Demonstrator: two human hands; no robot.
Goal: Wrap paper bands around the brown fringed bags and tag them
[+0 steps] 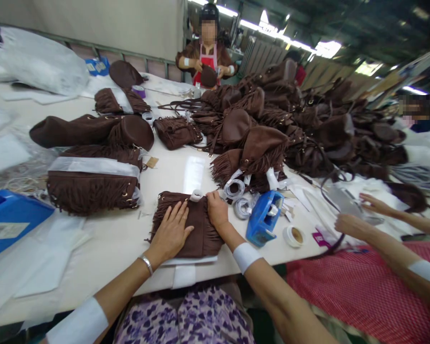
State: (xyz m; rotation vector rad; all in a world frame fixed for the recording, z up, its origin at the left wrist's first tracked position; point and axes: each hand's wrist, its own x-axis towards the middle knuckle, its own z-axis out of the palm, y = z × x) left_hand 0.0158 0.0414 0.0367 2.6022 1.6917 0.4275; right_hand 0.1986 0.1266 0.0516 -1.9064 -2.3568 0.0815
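A brown fringed bag (197, 234) lies flat on the table in front of me, with white sheet material showing under its near edge. My left hand (172, 229) rests spread on the bag's left half, fingers stretched out. At the bag's top right corner my right hand (217, 209) has its fingers curled; what is in them, if anything, is hidden. A small whitish wrapped piece (196, 195) sits at the bag's top edge between my hands. Just right of my right hand lie coils wrapped in clear plastic (234, 189).
A blue tape dispenser (265, 220) and a tape roll (294, 236) stand to the right. Wrapped fringed bags (93, 179) lie left, beside a blue box (14, 220). A heap of brown bags (258, 119) fills the back. A co-worker's hands (358, 224) handle a strap at right; another person stands opposite.
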